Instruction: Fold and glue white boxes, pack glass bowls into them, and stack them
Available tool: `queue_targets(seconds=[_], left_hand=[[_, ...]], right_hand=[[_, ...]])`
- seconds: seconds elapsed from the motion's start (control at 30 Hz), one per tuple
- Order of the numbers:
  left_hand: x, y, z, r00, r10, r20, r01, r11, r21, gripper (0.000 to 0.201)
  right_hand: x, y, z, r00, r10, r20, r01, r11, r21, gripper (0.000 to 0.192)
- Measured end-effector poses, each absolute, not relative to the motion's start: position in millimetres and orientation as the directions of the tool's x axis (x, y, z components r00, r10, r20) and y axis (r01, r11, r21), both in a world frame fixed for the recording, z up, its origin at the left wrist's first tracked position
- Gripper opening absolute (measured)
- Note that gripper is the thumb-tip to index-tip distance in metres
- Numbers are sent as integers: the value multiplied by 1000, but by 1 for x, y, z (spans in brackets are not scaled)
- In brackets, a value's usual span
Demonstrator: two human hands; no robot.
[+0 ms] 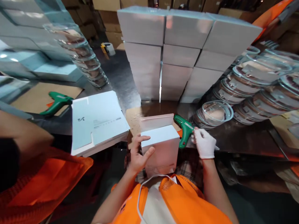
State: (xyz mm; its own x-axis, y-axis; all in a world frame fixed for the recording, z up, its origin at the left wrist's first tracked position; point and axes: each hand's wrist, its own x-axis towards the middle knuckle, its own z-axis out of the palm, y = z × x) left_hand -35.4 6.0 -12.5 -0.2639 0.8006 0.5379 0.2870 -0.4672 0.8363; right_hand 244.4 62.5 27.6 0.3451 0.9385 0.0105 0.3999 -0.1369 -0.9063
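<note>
My bare left hand [140, 155] grips the left side of a small white box [161, 155], with the thumb on its front and a finger over its top. The box sits close against my body, and a flap [157, 122] stands raised at its far side. Beside it on the right lies a green glue gun [185, 130] with an orange trigger. My right hand [204, 143], in a white glove, is at the rear end of the gun with its fingers closed. A thin pale piece shows past the hand's right side, too unclear to name.
A stack of flat white box blanks [98, 119] lies on the left, near another green glue gun [57, 102]. White boxes [178, 56] form a wall ahead. Clear round tubs [215, 113] stand stacked right, more tubs [81, 56] left. A co-worker's orange vest [46, 177] is at left.
</note>
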Motion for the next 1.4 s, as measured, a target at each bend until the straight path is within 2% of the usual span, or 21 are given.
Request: queue_targets(seconds=[0.1, 0.17, 0.2, 0.27, 0.33, 0.43, 0.5, 0.57, 0.63, 0.73, 0.83, 0.87, 0.93, 1.0, 1.03, 1.07, 1.17, 1.23, 1.3, 1.33, 1.4], left_hand=[[-27, 8, -9, -185, 787, 588, 246, -543, 803, 37], [-21, 9, -9, -161, 772, 614, 225, -577, 785, 36], [-18, 9, -10, -164, 774, 612, 214, -578, 788, 35], [-14, 12, -13, -216, 790, 573, 165, -549, 819, 36], [-13, 16, -17, -278, 806, 522, 64, -527, 847, 47], [-16, 23, -21, -283, 800, 529, -89, -571, 816, 69], [-21, 26, -21, -216, 783, 583, -83, -610, 788, 53], [-26, 25, -19, -148, 766, 626, -13, -634, 773, 27], [-29, 22, -16, -111, 762, 638, 45, -637, 770, 20], [-27, 18, -12, -96, 772, 628, 62, -625, 778, 20], [-25, 19, -7, -65, 758, 648, 48, -647, 761, 17], [-27, 20, -4, -54, 751, 658, 52, -656, 753, 16], [-35, 22, 6, -94, 730, 677, 93, -671, 736, 14], [-46, 23, 19, -276, 666, 693, 148, -683, 715, 16], [-51, 23, 26, -406, 608, 682, 165, -685, 709, 17], [-55, 22, 32, -532, 545, 648, 166, -683, 711, 19], [-52, 18, 39, -752, 447, 485, 98, -652, 752, 22], [-43, 14, 33, -752, 523, 401, 30, -580, 814, 26], [-37, 8, 26, -662, 643, 384, 37, -484, 874, 29], [-38, 6, 25, -607, 672, 423, 99, -465, 880, 29], [-45, 2, 29, -445, 692, 568, 292, -487, 823, 39]], right_hand=[[221, 66, 52, 110, 994, -16, 218, -40, -975, 52], [206, 73, 59, -116, 988, -106, 35, -103, -994, 54], [202, 76, 60, -172, 976, -137, -33, -145, -989, 54], [201, 79, 56, -167, 978, -125, -116, -145, -983, 54], [210, 76, 50, -197, 980, -24, -102, -45, -994, 59], [227, 67, 46, -441, 881, 170, -58, 161, -985, 81], [232, 62, 49, -545, 794, 270, -16, 312, -950, 76], [231, 58, 52, -578, 734, 356, 61, 474, -878, 52], [227, 57, 56, -608, 671, 424, 111, 601, -792, 34], [223, 56, 58, -627, 619, 473, 107, 670, -735, 26], [225, 54, 58, -642, 647, 411, 156, 635, -757, 24], [228, 53, 56, -627, 681, 379, 187, 604, -775, 28], [235, 44, 52, -494, 799, 343, 252, 509, -823, 54], [243, 28, 44, -242, 913, 329, 302, 393, -868, 79], [245, 17, 39, -159, 942, 295, 316, 332, -889, 79], [245, 5, 34, -134, 962, 237, 324, 269, -907, 73], [236, -29, 20, -305, 952, 22, 340, 131, -931, 71], [229, -42, 19, -267, 964, -21, 346, 75, -935, 65], [232, -44, 31, -111, 993, 38, 342, 74, -937, 50], [237, -41, 41, -97, 992, 83, 354, 112, -928, 43], [250, -33, 64, -247, 946, 211, 450, 305, -840, 34]])
